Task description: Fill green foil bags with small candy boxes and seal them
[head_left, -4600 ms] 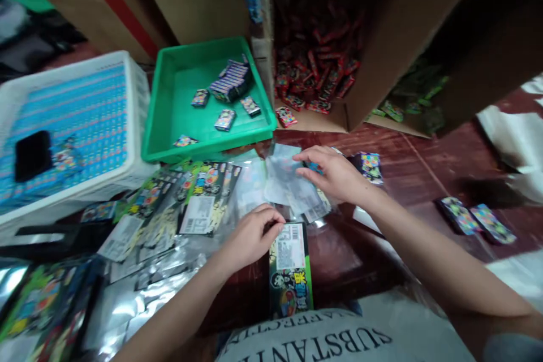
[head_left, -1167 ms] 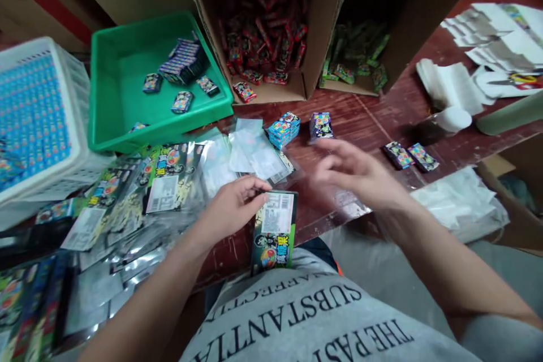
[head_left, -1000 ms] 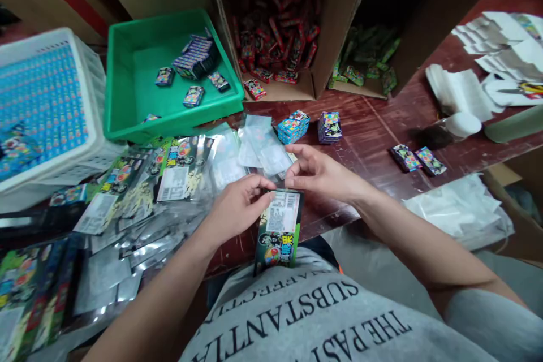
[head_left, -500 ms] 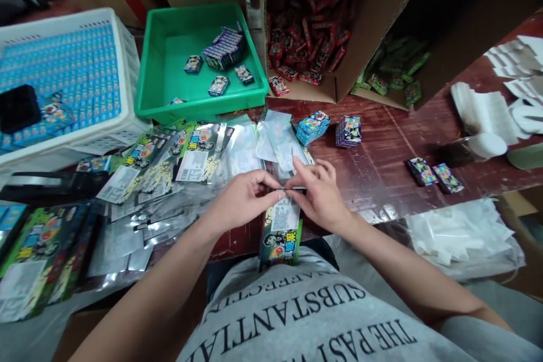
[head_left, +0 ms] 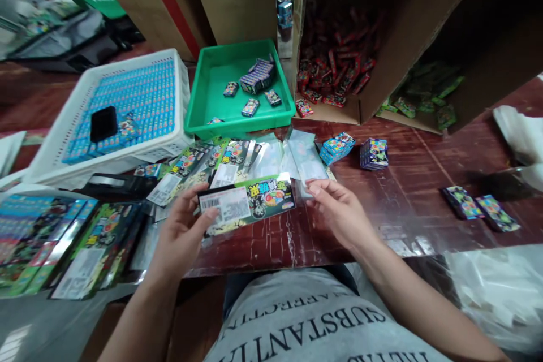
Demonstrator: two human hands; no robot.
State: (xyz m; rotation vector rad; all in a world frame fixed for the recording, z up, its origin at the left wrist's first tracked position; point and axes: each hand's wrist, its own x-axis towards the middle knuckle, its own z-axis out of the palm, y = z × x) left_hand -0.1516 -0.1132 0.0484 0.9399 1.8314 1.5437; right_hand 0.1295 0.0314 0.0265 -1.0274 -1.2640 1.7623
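Note:
My left hand (head_left: 182, 235) grips a flat green and black printed pouch (head_left: 248, 203) by its white barcode-label end, holding it sideways above the dark red table (head_left: 407, 181). My right hand (head_left: 335, 212) hovers just right of the pouch's other end, fingers loosely curled, thumb and forefinger close to a clear plastic sleeve (head_left: 307, 161). I cannot tell whether it touches the pouch or the sleeve. Behind the pouch lies a fan of several more printed pouches (head_left: 190, 164).
A green tray (head_left: 207, 104) holds several small boxes. A white basket (head_left: 63, 141) of blue packs carries a black phone (head_left: 104, 123). Open cardboard boxes of red packs (head_left: 335, 73) and green packs (head_left: 424, 96) stand behind. Small box stacks (head_left: 337, 147) (head_left: 373, 153) and loose boxes (head_left: 479, 209) lie on the table.
The pouch has swung from hanging upright at the table edge to lying sideways, moved left in my left hand. My right hand has come off its top edge.

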